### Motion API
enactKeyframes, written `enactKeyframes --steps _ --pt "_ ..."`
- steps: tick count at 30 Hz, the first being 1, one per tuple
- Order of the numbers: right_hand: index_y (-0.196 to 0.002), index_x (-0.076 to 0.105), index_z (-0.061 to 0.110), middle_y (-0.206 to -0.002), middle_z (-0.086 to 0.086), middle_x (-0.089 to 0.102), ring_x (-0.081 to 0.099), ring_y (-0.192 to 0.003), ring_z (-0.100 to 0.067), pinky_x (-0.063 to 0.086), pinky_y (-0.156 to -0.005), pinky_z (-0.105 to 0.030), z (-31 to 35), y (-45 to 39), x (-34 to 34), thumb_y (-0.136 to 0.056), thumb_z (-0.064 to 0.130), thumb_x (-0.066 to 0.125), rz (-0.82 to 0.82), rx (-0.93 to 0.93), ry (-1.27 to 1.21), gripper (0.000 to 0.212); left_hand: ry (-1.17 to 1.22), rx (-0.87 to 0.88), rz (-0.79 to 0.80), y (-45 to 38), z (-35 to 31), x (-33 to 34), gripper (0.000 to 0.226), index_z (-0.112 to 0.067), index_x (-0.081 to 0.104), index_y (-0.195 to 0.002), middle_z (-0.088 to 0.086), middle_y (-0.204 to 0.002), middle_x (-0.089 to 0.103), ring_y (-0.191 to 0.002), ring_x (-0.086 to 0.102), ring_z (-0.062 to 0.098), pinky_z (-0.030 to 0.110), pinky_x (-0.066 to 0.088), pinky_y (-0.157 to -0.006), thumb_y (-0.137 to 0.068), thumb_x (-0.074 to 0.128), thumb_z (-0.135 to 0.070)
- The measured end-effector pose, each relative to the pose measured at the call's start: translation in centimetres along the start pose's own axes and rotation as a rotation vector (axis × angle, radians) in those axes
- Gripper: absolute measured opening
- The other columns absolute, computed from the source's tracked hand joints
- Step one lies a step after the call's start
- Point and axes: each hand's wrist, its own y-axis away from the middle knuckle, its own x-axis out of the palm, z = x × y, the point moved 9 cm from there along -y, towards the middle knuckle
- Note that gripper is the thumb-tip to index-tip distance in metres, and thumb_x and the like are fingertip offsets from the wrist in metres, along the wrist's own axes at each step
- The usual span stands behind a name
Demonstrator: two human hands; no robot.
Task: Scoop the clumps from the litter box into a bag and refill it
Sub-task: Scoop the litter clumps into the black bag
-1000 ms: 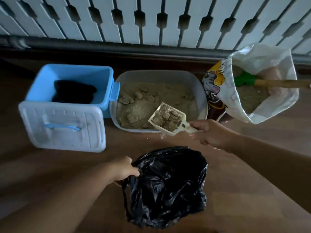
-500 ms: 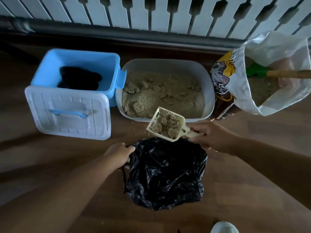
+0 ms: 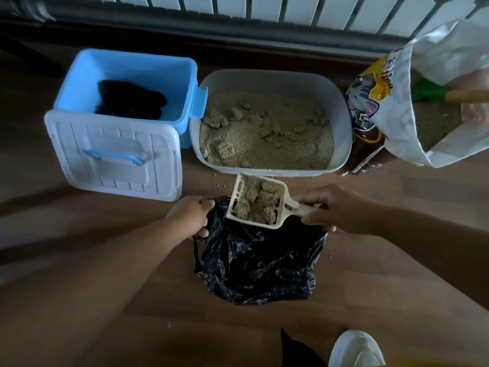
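Note:
A grey litter box (image 3: 341, 123) holds sandy litter with several clumps (image 3: 219, 119). In front of it a black plastic bag (image 3: 259, 260) lies on the wooden floor. My left hand (image 3: 189, 215) grips the bag's left edge. My right hand (image 3: 333, 207) holds the handle of a cream slotted scoop (image 3: 239, 186), which is loaded with clumps (image 3: 259, 202) and hovers over the bag's top edge. An open litter sack (image 3: 391, 120) with a cat picture leans at the right, with litter inside.
A blue bin (image 3: 127, 72) with dark contents stands left of the litter box, its white lid (image 3: 113, 152) leaning in front. A green scoop with a wooden handle (image 3: 436, 94) sticks out of the sack. A white shoe (image 3: 354, 348) shows at the bottom. A railing runs behind.
My right hand has carried the loaded scoop from over the litter box toward me, to just above the bag's mouth. My left hand still holds the bag's edge.

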Motion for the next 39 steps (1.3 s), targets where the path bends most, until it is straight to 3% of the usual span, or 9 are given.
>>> enactKeyframes --steps 6,10,15,21,24,27,31,36,39 --pt "-0.136 0.056 0.036 -0.135 0.013 0.058 0.053 -0.122 -0.010 0.042 -0.102 -0.031 0.9 0.5 2.2 -0.093 0.036 0.062 0.135 0.042 0.759 0.043 -0.079 0.052 -0.021 0.1 -0.5 -0.6 0.035 -0.014 0.060 -0.122 0.002 -0.067 0.056 -0.046 0.048 0.013 0.020 0.034 -0.044 -0.105 0.043 -0.038" --pt "-0.111 0.061 0.026 -0.098 0.005 0.064 0.066 -0.087 -0.020 0.054 -0.068 -0.034 4.1 1.4 4.6 -0.091 0.016 0.054 0.140 -0.079 1.137 0.024 -0.076 0.066 0.009 0.2 -1.3 0.0 0.031 -0.014 0.060 -0.120 0.002 -0.065 0.053 -0.045 0.044 0.013 0.017 0.033 -0.037 -0.105 0.043 -0.036" --pt "-0.116 0.057 0.012 -0.096 -0.005 0.058 0.056 -0.070 -0.024 0.032 -0.055 -0.032 7.0 1.6 5.5 -0.089 0.003 0.054 0.105 -0.210 1.318 0.028 -0.102 0.091 0.037 0.1 -2.0 0.9 0.041 -0.016 0.052 -0.137 0.001 -0.064 0.058 -0.042 0.050 0.012 0.019 0.035 -0.041 -0.104 0.045 -0.038" --pt "-0.111 0.061 0.009 -0.089 -0.005 0.053 0.050 -0.067 -0.023 0.030 -0.061 -0.034 8.7 2.4 5.1 -0.086 -0.002 0.049 0.028 -0.286 1.384 0.030 -0.103 0.062 0.046 0.2 -2.5 1.3 0.031 -0.011 0.059 -0.114 0.006 -0.067 0.056 -0.041 0.048 0.017 0.022 0.035 -0.042 -0.104 0.045 -0.036" --pt "-0.100 0.063 0.011 -0.083 -0.004 0.052 0.038 -0.062 -0.022 0.033 -0.057 -0.032 9.8 2.6 3.7 -0.084 -0.001 0.054 -0.029 -0.267 1.354 0.023 -0.137 0.034 0.056 0.0 -2.2 1.2 0.037 -0.012 0.053 -0.126 0.006 -0.072 0.062 -0.042 0.053 0.016 0.022 0.040 -0.046 -0.102 0.046 -0.039" --pt "-0.114 0.059 0.016 -0.093 0.000 0.056 0.044 -0.067 -0.021 0.029 -0.049 -0.026 9.7 2.2 1.5 -0.089 0.001 0.048 -0.024 -0.159 1.325 0.031 -0.173 0.020 0.067 -0.1 -2.0 1.2 0.050 -0.012 0.044 -0.142 0.007 -0.079 0.067 -0.044 0.057 0.015 0.024 0.042 -0.049 -0.101 0.047 -0.041" --pt "-0.115 0.061 0.035 -0.083 0.009 0.057 0.061 -0.070 -0.014 0.050 -0.055 -0.027 9.3 1.7 -2.4 -0.091 0.017 0.054 -0.106 -0.095 1.220 0.031 -0.210 -0.006 0.063 -0.3 -2.4 0.8 0.059 -0.013 0.035 -0.151 0.007 -0.087 0.070 -0.046 0.062 0.014 0.023 0.045 -0.051 -0.101 0.047 -0.043" --pt "-0.137 0.047 0.048 -0.123 0.014 0.064 0.060 -0.111 -0.008 0.049 -0.084 -0.025 8.4 1.2 -5.9 -0.094 0.036 0.058 -0.075 -0.046 1.021 0.046 -0.316 0.026 0.047 -0.3 -3.4 0.3 0.040 -0.009 0.056 -0.096 0.013 -0.086 0.076 -0.062 0.074 0.025 0.031 0.051 -0.065 -0.098 0.048 -0.047" --pt "-0.133 0.052 0.047 -0.107 0.014 0.068 0.061 -0.085 -0.004 0.046 -0.061 -0.018 8.5 0.9 -5.0 -0.092 0.028 0.060 -0.046 -0.146 1.181 0.046 -0.248 0.038 0.065 0.0 -4.2 0.7 0.031 -0.009 0.047 -0.099 0.013 -0.086 0.071 -0.058 0.069 0.023 0.032 0.053 -0.057 -0.101 0.050 -0.039"
